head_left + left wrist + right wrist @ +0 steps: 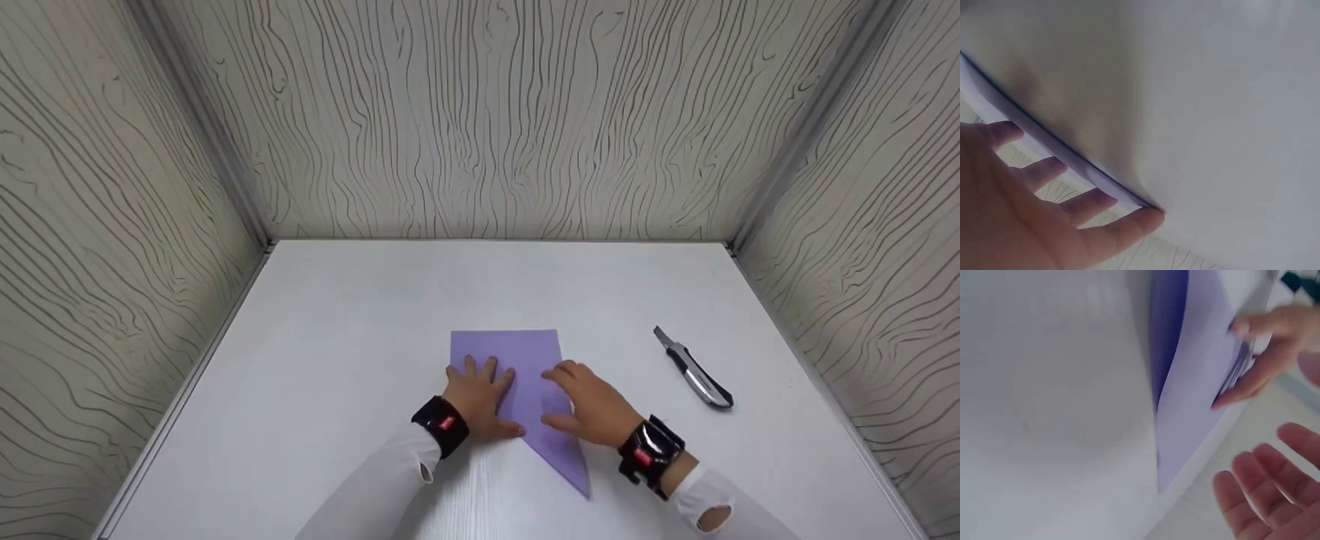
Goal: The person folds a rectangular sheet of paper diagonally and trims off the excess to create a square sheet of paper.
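A folded sheet of purple paper (517, 345) lies on the white tabletop, its lower right corner drawn out to a point. My left hand (480, 397) rests on its left part, fingers spread and thumb stretched toward the middle. Seen from the left wrist, the fingertips (1148, 218) lie along the paper's edge. Over the right edge is my right hand (596, 409), fingers loosely bent and apart from the thumb. From the right wrist, the folded layers of paper (1190, 399) gape along one side, and the right hand's fingers (1258, 495) hold nothing.
A utility knife (697, 375) with its blade out lies on the table (337, 315) to the right of the paper. Wood-grain patterned panels (495, 120) stand at the back and both sides of the table.
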The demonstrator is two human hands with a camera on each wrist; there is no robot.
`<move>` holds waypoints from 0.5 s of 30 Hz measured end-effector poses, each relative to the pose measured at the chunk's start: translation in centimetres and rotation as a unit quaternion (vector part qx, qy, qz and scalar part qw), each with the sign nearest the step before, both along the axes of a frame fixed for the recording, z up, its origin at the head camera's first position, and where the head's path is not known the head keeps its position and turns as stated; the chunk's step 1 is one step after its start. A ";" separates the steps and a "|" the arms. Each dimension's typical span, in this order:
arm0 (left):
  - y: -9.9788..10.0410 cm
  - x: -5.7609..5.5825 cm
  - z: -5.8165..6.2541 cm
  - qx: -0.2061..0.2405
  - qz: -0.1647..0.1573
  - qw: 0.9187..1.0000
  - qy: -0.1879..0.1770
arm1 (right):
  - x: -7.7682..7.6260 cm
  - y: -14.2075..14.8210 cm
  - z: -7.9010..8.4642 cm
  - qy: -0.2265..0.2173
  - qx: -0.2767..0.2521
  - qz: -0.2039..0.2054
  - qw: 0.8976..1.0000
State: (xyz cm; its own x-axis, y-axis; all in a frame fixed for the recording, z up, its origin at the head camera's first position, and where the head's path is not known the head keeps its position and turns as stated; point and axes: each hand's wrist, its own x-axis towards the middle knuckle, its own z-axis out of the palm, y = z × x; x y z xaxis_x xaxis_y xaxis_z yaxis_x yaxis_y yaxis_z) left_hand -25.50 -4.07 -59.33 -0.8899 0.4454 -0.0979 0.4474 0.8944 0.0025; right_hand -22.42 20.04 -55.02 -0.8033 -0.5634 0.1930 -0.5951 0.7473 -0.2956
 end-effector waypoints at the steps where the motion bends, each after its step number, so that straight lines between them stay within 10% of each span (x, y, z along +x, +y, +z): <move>1: 0.2 0.1 0.1 0.000 -0.005 1.000 -0.004 | -0.8 0.0 -0.1 -0.014 -0.010 -0.005 1.000; 15: 1.1 1.3 1.2 -0.028 -0.017 0.999 -0.005 | -6.7 0.8 -3.0 -0.095 0.042 -0.035 0.994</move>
